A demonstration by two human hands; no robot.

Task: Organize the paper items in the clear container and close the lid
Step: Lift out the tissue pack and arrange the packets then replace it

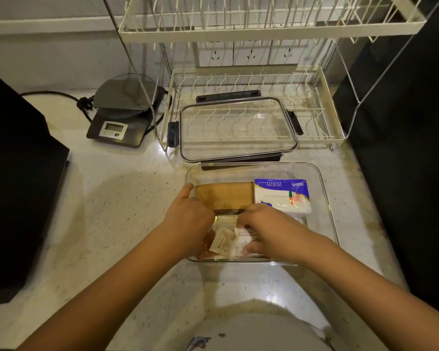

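A clear rectangular container (322, 198) stands on the counter before me. Inside lie a brown paper stack (226, 195), a white and blue tissue pack (287, 196) and several small white paper packets (226, 243) at the near left. My left hand (188, 216) reaches into the container's left side, fingers curled down over the packets by the brown stack. My right hand (266, 229) is curled over the packets, its fingertips hidden among them. The clear lid (236, 127) with black clasps lies behind the container, leaning on the dish rack.
A cream wire dish rack (325, 110) stands at the back, with an upper tier (264, 24) overhead. A dark kitchen scale (119, 117) with a cord sits at back left. Black objects flank the counter on the left (18, 198) and right (403, 173).
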